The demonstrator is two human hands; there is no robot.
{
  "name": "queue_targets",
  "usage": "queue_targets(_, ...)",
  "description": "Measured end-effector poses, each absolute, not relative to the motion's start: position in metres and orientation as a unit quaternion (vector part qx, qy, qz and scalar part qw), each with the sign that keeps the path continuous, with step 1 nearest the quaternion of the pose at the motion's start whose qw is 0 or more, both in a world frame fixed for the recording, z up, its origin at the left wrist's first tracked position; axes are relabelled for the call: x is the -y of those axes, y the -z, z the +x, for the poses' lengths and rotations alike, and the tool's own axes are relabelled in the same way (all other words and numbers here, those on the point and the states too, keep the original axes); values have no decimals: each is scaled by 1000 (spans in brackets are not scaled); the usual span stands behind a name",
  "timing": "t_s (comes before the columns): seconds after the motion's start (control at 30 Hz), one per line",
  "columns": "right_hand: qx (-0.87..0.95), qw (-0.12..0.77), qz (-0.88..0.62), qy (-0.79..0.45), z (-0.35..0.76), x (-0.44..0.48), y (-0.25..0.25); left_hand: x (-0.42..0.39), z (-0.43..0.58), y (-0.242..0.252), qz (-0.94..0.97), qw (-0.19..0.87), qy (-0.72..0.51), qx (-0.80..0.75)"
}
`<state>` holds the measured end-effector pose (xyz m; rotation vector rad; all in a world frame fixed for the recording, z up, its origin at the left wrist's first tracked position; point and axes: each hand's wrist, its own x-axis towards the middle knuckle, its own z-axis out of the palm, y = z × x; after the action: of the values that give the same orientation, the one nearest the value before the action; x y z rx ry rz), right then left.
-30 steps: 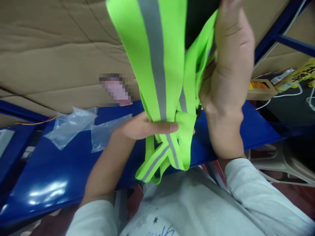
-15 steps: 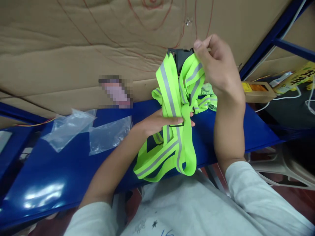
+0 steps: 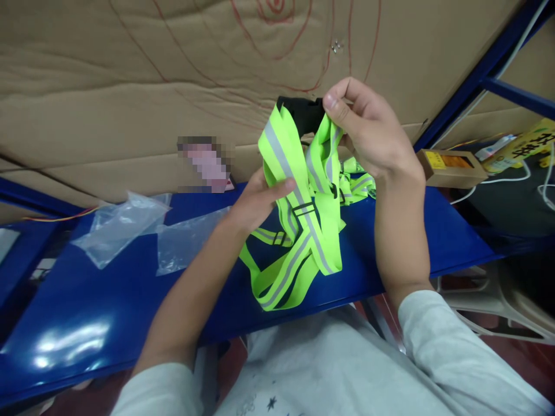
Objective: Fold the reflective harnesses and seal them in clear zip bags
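Note:
Between my hands hangs a bundled neon-yellow reflective vest made of straps with grey stripes. My right hand pinches its strap at the top, right beside a black plastic buckle. My left hand is wrapped round the straps on the left, thumb lying across the front and the other fingers hidden behind. Black strap sliders show on the webbing, and the lower loops dangle above the table edge. Behind the vest, more neon-yellow reflective straps lie on the table, partly covered by my right hand and the held straps.
Two clear plastic bags lie on the left of the blue table. A small brown box stands at the right, near a white cable and a yellow package. Cardboard walls the back; a stool is at lower right.
My right hand has come down and left with the buckle end. The left hand has shifted up and left along the straps, off the middle slider. The lower loops have swung and risen slightly.

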<state>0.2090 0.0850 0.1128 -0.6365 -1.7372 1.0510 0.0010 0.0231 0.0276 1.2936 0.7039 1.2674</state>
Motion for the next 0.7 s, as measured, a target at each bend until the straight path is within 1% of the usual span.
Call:
queue_targets(0.1,718,502,-260,-405,199,-79,-111,-21,13,-30,536,517,-571,-348)
queue_targets(0.17,735,498,-264,-376,194,-74,-110,-22,19,-30,520,491,-601,-356)
queue_targets(0.27,771,466,-265,-345,189,-63,-109,-27,22,-28,496,459,-648,-351)
queue_targets(0.33,792,446,-260,-327,188,-56,-109,-30,20,-28,488,454,-657,-352)
queue_targets(0.53,855,407,-246,-207,189,-50,-113,-28,11,-32,502,503,-613,-346)
queue_targets(0.6,867,383,-271,-166,189,-51,-113,-26,9,-34,498,521,-594,-357)
queue_targets(0.7,857,372,-332,-129,188,-52,-113,-25,8,-36,490,583,-553,-337)
